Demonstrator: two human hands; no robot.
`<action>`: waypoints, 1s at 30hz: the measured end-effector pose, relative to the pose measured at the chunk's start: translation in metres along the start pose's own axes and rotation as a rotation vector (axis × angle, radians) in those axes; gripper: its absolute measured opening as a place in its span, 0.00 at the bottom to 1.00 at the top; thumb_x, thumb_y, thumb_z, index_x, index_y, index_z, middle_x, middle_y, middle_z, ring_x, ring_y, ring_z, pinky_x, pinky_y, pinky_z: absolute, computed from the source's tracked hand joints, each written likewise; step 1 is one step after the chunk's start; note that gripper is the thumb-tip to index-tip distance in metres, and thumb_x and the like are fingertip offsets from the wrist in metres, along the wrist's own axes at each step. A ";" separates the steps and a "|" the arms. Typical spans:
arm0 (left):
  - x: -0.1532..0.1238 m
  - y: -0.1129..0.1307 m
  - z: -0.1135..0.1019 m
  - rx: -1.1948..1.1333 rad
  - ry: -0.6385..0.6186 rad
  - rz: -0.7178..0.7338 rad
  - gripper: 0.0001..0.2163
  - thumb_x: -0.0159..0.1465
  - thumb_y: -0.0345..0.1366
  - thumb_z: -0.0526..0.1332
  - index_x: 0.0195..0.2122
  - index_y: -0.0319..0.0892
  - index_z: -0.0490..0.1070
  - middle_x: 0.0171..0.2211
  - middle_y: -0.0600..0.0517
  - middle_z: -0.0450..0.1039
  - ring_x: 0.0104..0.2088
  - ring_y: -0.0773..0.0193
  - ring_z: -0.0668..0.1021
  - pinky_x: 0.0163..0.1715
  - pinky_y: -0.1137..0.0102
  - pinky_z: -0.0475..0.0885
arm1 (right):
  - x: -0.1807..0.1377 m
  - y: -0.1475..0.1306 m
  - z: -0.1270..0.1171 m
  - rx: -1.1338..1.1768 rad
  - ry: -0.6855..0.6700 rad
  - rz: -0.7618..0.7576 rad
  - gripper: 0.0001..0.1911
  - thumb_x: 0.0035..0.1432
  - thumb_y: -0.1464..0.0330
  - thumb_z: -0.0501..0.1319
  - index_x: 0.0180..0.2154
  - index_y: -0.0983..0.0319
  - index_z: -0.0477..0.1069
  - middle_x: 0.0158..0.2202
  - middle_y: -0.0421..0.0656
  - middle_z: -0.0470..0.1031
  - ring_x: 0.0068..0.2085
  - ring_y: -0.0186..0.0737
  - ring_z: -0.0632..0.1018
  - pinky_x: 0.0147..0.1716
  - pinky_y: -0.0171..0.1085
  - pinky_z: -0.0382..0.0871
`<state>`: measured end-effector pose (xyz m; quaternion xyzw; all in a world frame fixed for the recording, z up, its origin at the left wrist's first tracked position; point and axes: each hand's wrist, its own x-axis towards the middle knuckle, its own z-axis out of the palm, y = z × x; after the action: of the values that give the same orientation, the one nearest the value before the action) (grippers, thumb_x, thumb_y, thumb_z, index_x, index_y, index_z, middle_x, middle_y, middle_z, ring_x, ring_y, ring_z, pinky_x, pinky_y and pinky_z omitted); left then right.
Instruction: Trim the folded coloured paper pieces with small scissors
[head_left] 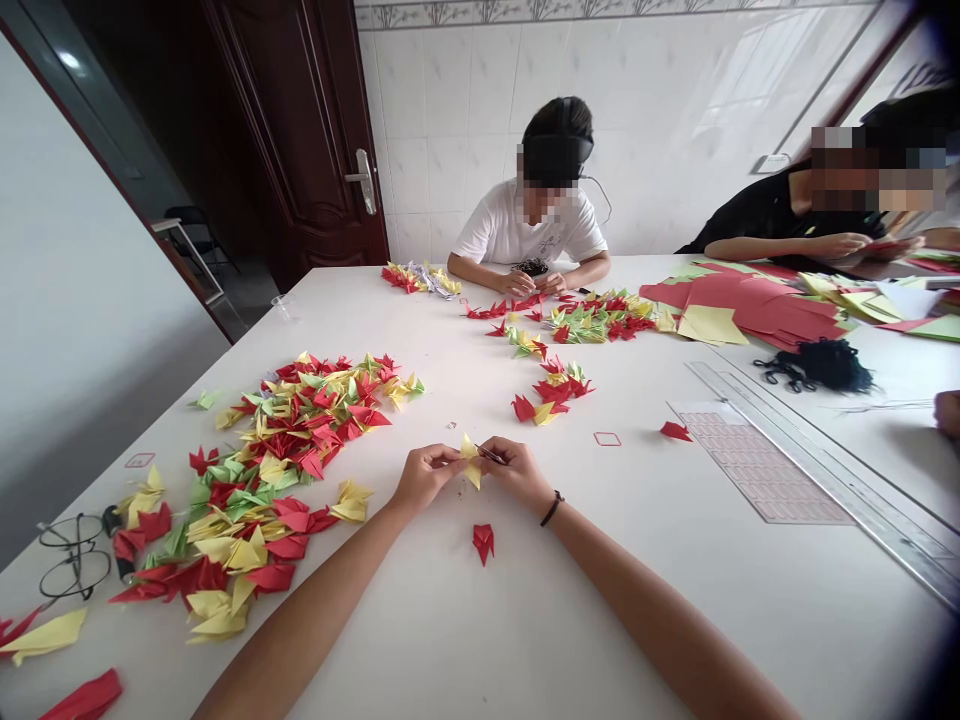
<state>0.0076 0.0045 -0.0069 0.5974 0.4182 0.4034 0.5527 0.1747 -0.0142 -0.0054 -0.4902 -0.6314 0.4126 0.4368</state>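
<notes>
My left hand (pixel 422 477) and my right hand (pixel 519 472) meet over the middle of the white table (pixel 480 620). Both pinch a small yellow folded paper piece (pixel 471 460) held between them. My right hand's fingers also grip a thin dark tool (pixel 491 455) against the paper. A wristband circles my right wrist. A red folded piece (pixel 484 541) lies on the table just below my hands. A large pile of red, yellow and green folded pieces (pixel 277 470) spreads to the left of my left hand.
Glasses (pixel 75 555) lie at the left edge. A long ruler (pixel 825 470) and sticker sheet (pixel 757 460) lie right. Flat paper sheets (pixel 750 305) and dark thread (pixel 821 365) lie far right. A person in white (pixel 532 225) sits opposite, another person (pixel 795 215) at the right.
</notes>
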 end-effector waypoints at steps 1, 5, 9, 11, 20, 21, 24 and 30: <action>0.001 0.000 0.000 -0.027 0.001 -0.008 0.08 0.47 0.38 0.65 0.25 0.39 0.72 0.24 0.53 0.73 0.27 0.66 0.73 0.29 0.72 0.67 | 0.000 0.000 0.000 0.024 0.004 0.008 0.08 0.48 0.65 0.57 0.24 0.63 0.65 0.21 0.38 0.66 0.23 0.31 0.65 0.22 0.31 0.58; 0.003 0.002 0.001 -0.138 -0.005 -0.037 0.08 0.46 0.38 0.66 0.24 0.39 0.72 0.23 0.55 0.72 0.25 0.68 0.73 0.29 0.71 0.69 | 0.001 -0.001 0.001 0.108 0.034 0.038 0.10 0.46 0.64 0.58 0.21 0.63 0.62 0.19 0.36 0.62 0.22 0.30 0.63 0.21 0.31 0.56; 0.003 0.002 0.000 -0.145 -0.007 -0.044 0.08 0.45 0.38 0.66 0.23 0.39 0.71 0.22 0.55 0.72 0.24 0.68 0.73 0.28 0.71 0.70 | 0.001 -0.001 0.002 0.136 0.055 0.047 0.12 0.45 0.63 0.59 0.20 0.62 0.60 0.18 0.34 0.58 0.21 0.29 0.60 0.21 0.31 0.54; 0.002 0.001 0.001 -0.087 0.004 -0.028 0.09 0.46 0.38 0.65 0.24 0.38 0.72 0.23 0.53 0.73 0.25 0.66 0.74 0.28 0.71 0.70 | 0.001 -0.001 0.003 0.151 0.062 0.060 0.12 0.45 0.63 0.59 0.20 0.62 0.60 0.18 0.35 0.58 0.21 0.29 0.60 0.21 0.31 0.54; -0.003 0.003 0.006 0.086 0.036 0.057 0.11 0.48 0.41 0.63 0.28 0.38 0.74 0.27 0.49 0.76 0.28 0.62 0.76 0.29 0.70 0.70 | 0.000 0.001 0.002 0.072 0.088 0.046 0.11 0.47 0.64 0.59 0.20 0.63 0.61 0.18 0.35 0.59 0.21 0.29 0.59 0.21 0.31 0.53; -0.003 0.003 0.006 0.079 0.044 0.048 0.11 0.48 0.41 0.63 0.27 0.38 0.74 0.26 0.49 0.75 0.27 0.63 0.76 0.27 0.71 0.70 | 0.000 0.001 0.002 0.076 0.085 0.045 0.11 0.46 0.64 0.59 0.20 0.63 0.61 0.18 0.35 0.59 0.21 0.29 0.59 0.21 0.31 0.53; -0.001 0.003 0.006 0.037 0.037 0.015 0.11 0.48 0.41 0.63 0.26 0.38 0.73 0.25 0.50 0.75 0.26 0.65 0.75 0.24 0.74 0.69 | 0.000 0.001 0.003 0.119 0.078 0.053 0.11 0.46 0.65 0.60 0.20 0.63 0.60 0.18 0.35 0.58 0.21 0.29 0.59 0.21 0.31 0.52; -0.002 0.006 0.008 -0.031 0.038 -0.014 0.12 0.48 0.42 0.63 0.29 0.38 0.73 0.25 0.50 0.75 0.25 0.65 0.75 0.22 0.75 0.69 | 0.000 -0.002 0.005 0.342 0.079 0.111 0.12 0.45 0.65 0.61 0.20 0.63 0.60 0.16 0.34 0.58 0.18 0.27 0.55 0.18 0.31 0.48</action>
<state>0.0150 0.0000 -0.0019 0.5782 0.4265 0.4174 0.5564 0.1697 -0.0144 -0.0050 -0.4586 -0.5065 0.5179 0.5147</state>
